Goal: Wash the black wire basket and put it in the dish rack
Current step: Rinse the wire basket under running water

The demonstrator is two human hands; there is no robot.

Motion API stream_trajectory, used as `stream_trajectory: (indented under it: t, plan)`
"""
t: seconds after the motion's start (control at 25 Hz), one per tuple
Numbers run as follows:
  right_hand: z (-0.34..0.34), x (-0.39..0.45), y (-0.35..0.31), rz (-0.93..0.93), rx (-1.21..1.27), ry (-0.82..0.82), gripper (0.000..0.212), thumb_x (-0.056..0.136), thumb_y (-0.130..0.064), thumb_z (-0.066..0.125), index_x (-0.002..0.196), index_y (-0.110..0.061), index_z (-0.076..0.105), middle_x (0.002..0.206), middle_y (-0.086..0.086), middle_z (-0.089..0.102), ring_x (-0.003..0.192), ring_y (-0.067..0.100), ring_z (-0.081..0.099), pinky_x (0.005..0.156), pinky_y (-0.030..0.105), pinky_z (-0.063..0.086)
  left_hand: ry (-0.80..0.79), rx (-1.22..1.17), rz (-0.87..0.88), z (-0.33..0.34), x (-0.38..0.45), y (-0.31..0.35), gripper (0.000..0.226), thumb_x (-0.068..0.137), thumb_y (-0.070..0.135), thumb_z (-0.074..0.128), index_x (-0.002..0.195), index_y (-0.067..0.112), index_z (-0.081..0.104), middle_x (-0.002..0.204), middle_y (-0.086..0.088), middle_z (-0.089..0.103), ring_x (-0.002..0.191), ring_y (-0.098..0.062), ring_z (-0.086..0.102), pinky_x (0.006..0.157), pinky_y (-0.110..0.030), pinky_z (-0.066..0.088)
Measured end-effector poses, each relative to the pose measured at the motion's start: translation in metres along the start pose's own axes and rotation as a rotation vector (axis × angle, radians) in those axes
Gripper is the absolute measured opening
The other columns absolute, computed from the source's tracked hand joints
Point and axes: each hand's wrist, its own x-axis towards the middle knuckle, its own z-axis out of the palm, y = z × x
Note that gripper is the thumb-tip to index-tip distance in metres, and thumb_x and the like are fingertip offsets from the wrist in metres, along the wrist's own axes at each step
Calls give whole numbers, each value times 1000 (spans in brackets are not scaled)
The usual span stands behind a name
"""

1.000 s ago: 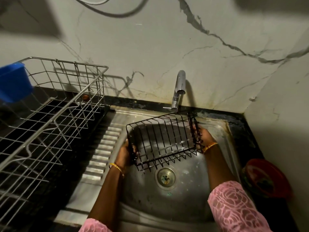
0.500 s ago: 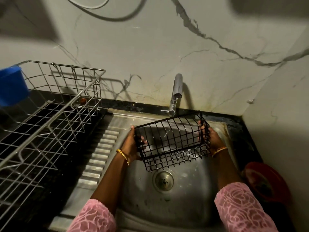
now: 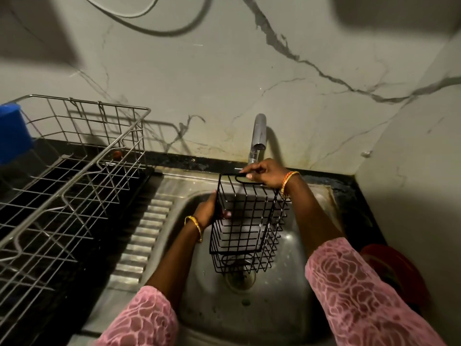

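Observation:
The black wire basket (image 3: 245,228) hangs upended over the steel sink (image 3: 287,308), its long axis running top to bottom, just under the tap (image 3: 258,136). My right hand (image 3: 265,173) grips its upper end near the handle loop. My left hand (image 3: 208,211) holds the basket's left side, with fingers poking through the wires. The silver wire dish rack (image 3: 74,176) stands on the dark counter at the left, apart from the basket.
A ribbed drainboard (image 3: 147,236) lies between rack and sink bowl. A blue container (image 3: 12,133) hangs at the rack's far left. A red bowl (image 3: 396,273) sits on the counter at the right, by the marble wall corner. The drain (image 3: 240,280) lies under the basket.
The basket has turned from lying sideways to standing on end. My right hand moved up to its top end by the tap; my left hand stayed on the left side.

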Motion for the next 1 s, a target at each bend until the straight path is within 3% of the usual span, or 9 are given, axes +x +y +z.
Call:
stream_trajectory:
  t: [0.08, 0.2, 0.32, 0.4, 0.48, 0.6, 0.68, 0.8, 1.0]
  plan:
    - [3, 1, -2, 13, -7, -14, 28, 88, -4, 58, 115, -8, 63, 118, 7, 61, 106, 13, 53, 94, 25, 39, 31, -37, 43, 5, -1, 12, 46, 100, 39, 39, 83, 2, 61, 55, -4, 64, 47, -12, 62, 57, -23, 54]
    - [3, -7, 1, 49, 72, -2, 29, 84, -3, 62, 113, -5, 64, 114, 6, 63, 103, 12, 55, 86, 17, 43, 113, 23, 132, 13, 5, 19, 51, 92, 53, 46, 100, 5, 66, 81, -7, 62, 74, -23, 60, 71, -29, 51]
    - [-2, -13, -1, 46, 139, 65, 26, 81, -6, 66, 107, -2, 66, 106, 5, 67, 94, 9, 61, 78, 11, 46, 225, -19, 124, 22, 10, 23, 46, 87, 48, 55, 98, 5, 67, 72, -5, 50, 61, -18, 44, 56, -28, 37]
    - [-12, -17, 0, 69, 264, 200, 23, 84, -4, 63, 105, 3, 65, 96, 6, 68, 82, 7, 65, 75, 13, 51, 203, -66, 103, 26, 12, 20, 36, 88, 44, 55, 97, 10, 66, 71, -6, 49, 60, -17, 42, 55, -26, 35]
    - [-23, -24, 7, 152, 467, 398, 14, 86, 5, 55, 96, 7, 65, 85, 9, 67, 64, 3, 66, 61, 13, 53, 168, -152, 92, 23, 17, 13, 26, 89, 40, 52, 76, 20, 60, 60, -2, 44, 55, -15, 37, 50, -23, 32]
    - [-24, -42, 32, 362, 544, 618, 24, 87, 1, 52, 70, -11, 64, 74, 7, 63, 52, 5, 57, 49, 16, 43, 179, -281, 30, 14, 27, -2, 29, 83, 42, 54, 62, 23, 52, 48, 3, 40, 42, -13, 34, 39, -18, 23]
    - [-12, -50, 49, 469, 605, 553, 19, 89, -11, 55, 73, -17, 64, 75, 4, 61, 61, 9, 54, 59, 22, 41, 193, -362, 15, 9, 26, -6, 30, 90, 36, 49, 62, 24, 49, 37, 9, 39, 29, -7, 34, 33, -12, 22]
    - [10, -53, 67, 526, 647, 373, 17, 93, -30, 49, 91, -23, 64, 102, 1, 64, 94, 18, 59, 83, 35, 44, 163, -448, 18, 2, 22, -8, 35, 96, 31, 39, 62, 25, 39, 31, 10, 33, 23, -3, 27, 30, -10, 17]
    - [38, -49, 71, 460, 664, 197, 26, 98, -35, 38, 107, -30, 62, 106, -9, 60, 99, 12, 52, 92, 35, 37, 60, -607, 1, -12, 18, -10, 64, 95, 30, 32, 33, 20, 44, 30, 10, 31, 21, -4, 26, 28, -7, 16]
